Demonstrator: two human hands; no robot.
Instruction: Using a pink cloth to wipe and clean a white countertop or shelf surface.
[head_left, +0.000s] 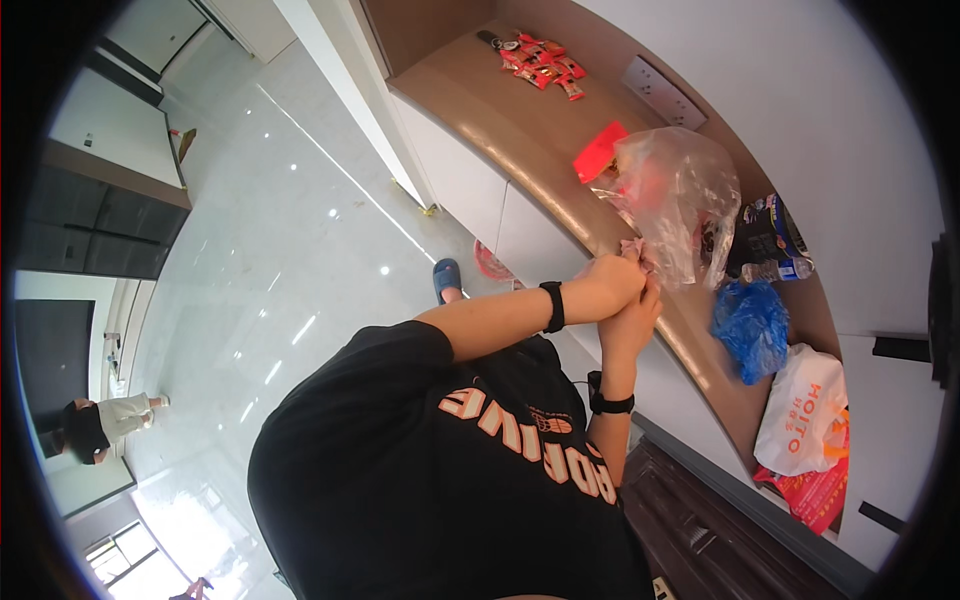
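Both hands meet over the front edge of the brown countertop. My left hand is closed on a pinkish, crumpled, thin piece that sticks up above its fingers; what it is cannot be told. Just below, my right hand presses against the left one with bent fingers, and its grip is partly hidden. Right beside them stands a rumpled clear plastic bag with something reddish in it. A red and clear packet lies at its far left side. Small red-wrapped packets lie farther along the countertop.
On the counter to the right are a black package, a plastic bottle, a blue plastic bag and a white bag over a red one. A socket panel is on the back wall. Another person is far left.
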